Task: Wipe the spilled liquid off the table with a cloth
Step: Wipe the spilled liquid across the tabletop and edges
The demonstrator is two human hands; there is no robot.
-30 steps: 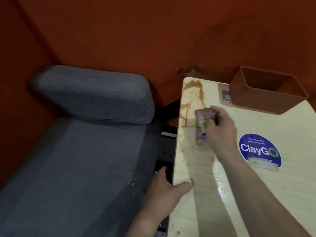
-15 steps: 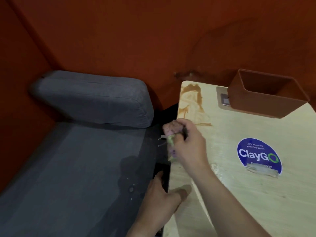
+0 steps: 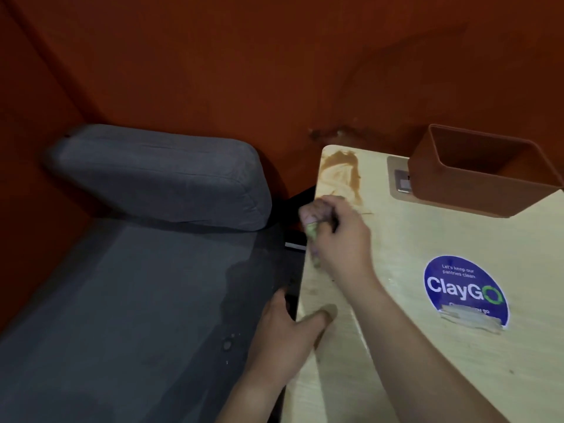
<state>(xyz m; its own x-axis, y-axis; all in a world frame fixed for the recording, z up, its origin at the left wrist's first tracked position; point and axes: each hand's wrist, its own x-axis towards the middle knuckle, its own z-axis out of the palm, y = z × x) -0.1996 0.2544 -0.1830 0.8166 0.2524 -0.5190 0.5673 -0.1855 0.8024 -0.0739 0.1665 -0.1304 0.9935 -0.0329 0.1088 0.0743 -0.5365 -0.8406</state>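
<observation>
A brown spill [image 3: 343, 175] smears the far left corner of the light wooden table [image 3: 427, 346]. My right hand [image 3: 341, 239] is closed around a bunched pinkish-green cloth [image 3: 314, 215] and presses it on the table at the left edge, just below the spill. The cloth sticks out a little past the edge. My left hand [image 3: 283, 334] rests at the table's left edge nearer to me, thumb on top of the surface, fingers spread over the side, holding nothing.
An orange open box [image 3: 476, 172] stands at the table's far side over a small socket plate [image 3: 403, 181]. A round blue ClayGO sticker [image 3: 464, 291] lies right of my arm. A grey sofa [image 3: 137, 254] fills the left, with orange walls behind.
My right hand swept the cloth from mid-spill leftward to the table's edge, then came back slightly up and right. The lower part of the spill is gone. My left hand stayed at the edge.
</observation>
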